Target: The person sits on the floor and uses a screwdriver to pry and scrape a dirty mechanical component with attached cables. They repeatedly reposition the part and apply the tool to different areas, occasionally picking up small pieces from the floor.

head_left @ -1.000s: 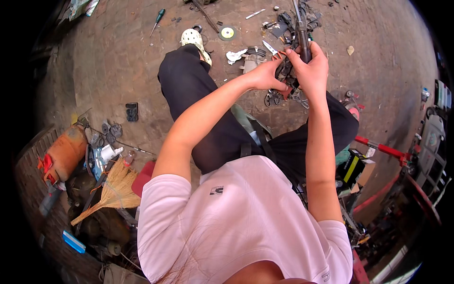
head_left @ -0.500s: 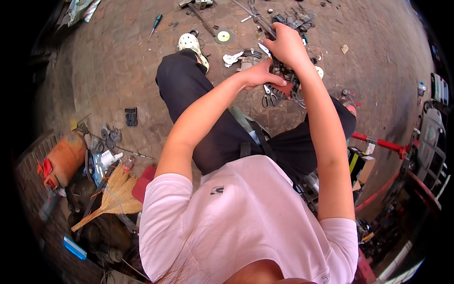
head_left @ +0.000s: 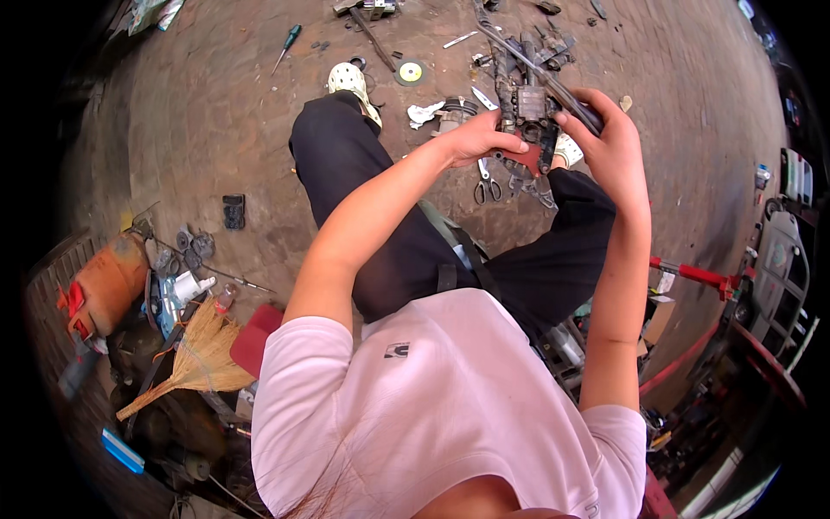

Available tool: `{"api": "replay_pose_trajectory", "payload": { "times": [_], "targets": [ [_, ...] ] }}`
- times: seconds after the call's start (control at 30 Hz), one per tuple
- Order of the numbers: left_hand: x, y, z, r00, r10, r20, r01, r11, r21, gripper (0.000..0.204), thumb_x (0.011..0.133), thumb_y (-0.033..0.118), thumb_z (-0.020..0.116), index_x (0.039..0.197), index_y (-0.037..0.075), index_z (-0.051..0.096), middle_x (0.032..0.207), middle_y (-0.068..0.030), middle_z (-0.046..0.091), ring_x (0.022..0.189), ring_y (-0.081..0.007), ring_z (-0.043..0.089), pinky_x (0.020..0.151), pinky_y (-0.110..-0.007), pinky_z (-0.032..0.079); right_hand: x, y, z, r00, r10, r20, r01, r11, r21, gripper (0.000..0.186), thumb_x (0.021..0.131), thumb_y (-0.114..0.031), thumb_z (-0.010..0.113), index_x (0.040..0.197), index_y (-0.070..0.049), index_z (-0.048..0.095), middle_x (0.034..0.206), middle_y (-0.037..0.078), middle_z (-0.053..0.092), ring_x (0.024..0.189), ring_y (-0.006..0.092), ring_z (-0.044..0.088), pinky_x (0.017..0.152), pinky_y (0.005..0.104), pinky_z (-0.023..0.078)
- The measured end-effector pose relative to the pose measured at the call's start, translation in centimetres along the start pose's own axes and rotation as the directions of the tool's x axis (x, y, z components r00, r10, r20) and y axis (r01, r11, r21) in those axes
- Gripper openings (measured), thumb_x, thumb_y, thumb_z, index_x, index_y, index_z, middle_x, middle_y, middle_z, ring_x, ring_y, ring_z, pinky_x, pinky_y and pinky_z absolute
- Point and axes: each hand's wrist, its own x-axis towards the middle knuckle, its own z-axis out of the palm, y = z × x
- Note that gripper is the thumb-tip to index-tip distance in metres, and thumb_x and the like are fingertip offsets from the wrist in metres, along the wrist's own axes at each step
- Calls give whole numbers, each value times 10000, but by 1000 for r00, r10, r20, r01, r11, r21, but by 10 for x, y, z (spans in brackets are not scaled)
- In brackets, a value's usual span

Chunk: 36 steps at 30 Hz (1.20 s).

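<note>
A grimy dark metal assembly (head_left: 530, 104) with tubes and a red plate (head_left: 533, 159) stands between my legs. My left hand (head_left: 478, 138) is closed on its lower left part, thumb over the red plate. My right hand (head_left: 608, 138) grips the lower end of a long dark metal bar (head_left: 540, 71), which slants up to the left across the assembly. Scissors (head_left: 487, 186) lie on the floor below the left hand. A white-bladed cutting tool (head_left: 482, 97), a crumpled white rag (head_left: 425, 112) and a cylindrical metal part (head_left: 452, 119) lie left of the assembly.
A screwdriver (head_left: 287, 48), a hammer-like tool (head_left: 370, 35), a disc (head_left: 409, 73) and small parts lie on the brick floor (head_left: 181, 112). An orange gas cylinder (head_left: 108, 281) and straw broom (head_left: 194, 355) are at left. A red jack-like bar (head_left: 700, 273) and silver car (head_left: 774, 268) are at right.
My right hand has moved right and down with the long bar, which now slants diagonally. The assembly's middle has come into clearer view. My left hand stays at the red plate.
</note>
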Motion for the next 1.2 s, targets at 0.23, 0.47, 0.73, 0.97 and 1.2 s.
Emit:
{"api": "replay_pose_trajectory", "payload": {
  "times": [0.23, 0.47, 0.73, 0.97, 1.2],
  "targets": [
    [-2, 0, -5, 995, 95, -5, -95, 995, 8, 552, 775, 103, 715, 1269, 11, 485, 1195, -77, 568, 1094, -164, 550, 970, -322, 422, -66, -27, -47, 998, 8, -64, -14, 995, -96, 205, 801, -22, 710, 974, 14, 605, 780, 83, 657, 739, 74, 591, 674, 241, 477],
    [4, -4, -5, 970, 233, -71, -218, 962, 166, 570, 765, 134, 737, 1267, 18, 494, 1180, -66, 582, 1075, -167, 558, 946, -311, 435, -84, -50, -53, 998, -9, -68, -6, 974, -228, 220, 786, -18, 724, 988, 11, 641, 788, 102, 660, 724, 101, 607, 655, 245, 486],
    [3, -5, -7, 950, 294, -106, -259, 931, 259, 551, 759, 159, 741, 1242, 31, 509, 1140, -45, 582, 1037, -149, 549, 915, -300, 442, -83, -48, -41, 987, -139, -78, 106, 939, -327, 239, 783, -21, 718, 1014, 12, 664, 849, 135, 675, 737, 173, 641, 685, 269, 498],
    [6, -7, -7, 929, 338, -147, -289, 915, 282, 553, 765, 157, 731, 1244, 15, 494, 1111, -59, 589, 995, -141, 556, 865, -294, 459, -85, -50, -39, 985, -146, -93, 106, 934, -342, 240, 768, -15, 722, 1000, 3, 665, 839, 151, 665, 698, 237, 640, 642, 299, 497],
    [7, -2, -9, 951, 293, -100, -260, 932, 253, 724, 728, 138, 770, 1327, 6, 387, 1215, -98, 561, 1110, -190, 545, 978, -337, 429, -82, -53, -35, 983, -170, -73, 135, 929, -345, 240, 771, -21, 720, 1004, 0, 662, 808, 141, 655, 653, 228, 621, 619, 296, 487]
  ]
}}
